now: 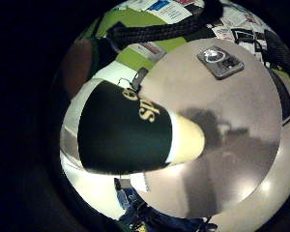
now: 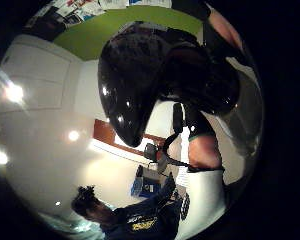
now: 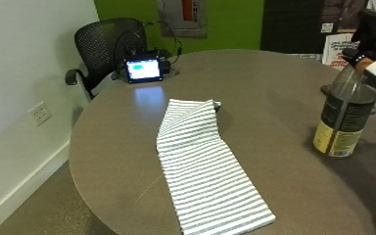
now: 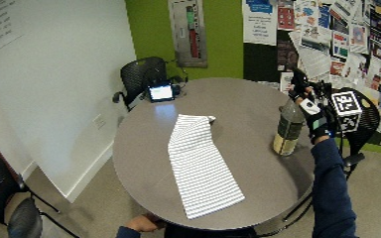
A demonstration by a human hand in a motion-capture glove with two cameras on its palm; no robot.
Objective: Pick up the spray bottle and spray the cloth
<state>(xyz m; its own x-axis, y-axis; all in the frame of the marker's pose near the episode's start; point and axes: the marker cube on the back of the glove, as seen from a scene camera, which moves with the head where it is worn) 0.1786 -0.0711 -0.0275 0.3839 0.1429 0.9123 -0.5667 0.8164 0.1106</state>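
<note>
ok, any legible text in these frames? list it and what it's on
Spray bottle label: gold lettering, only "S" clear, the rest unreadable.
Wall posters: print too small to read.
Small screen on the table: lit, nothing legible.
Striped cloth: no text.

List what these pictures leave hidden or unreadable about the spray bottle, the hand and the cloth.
- Spray bottle: outside view, the picture's edge cuts its head.
- Right hand: wide outside view, too small to show whether a finger sits on the trigger.
- Bottle label: little finger side palm view, only part of the lettering shows.
- Cloth: wetness cannot be told in any view.
</note>
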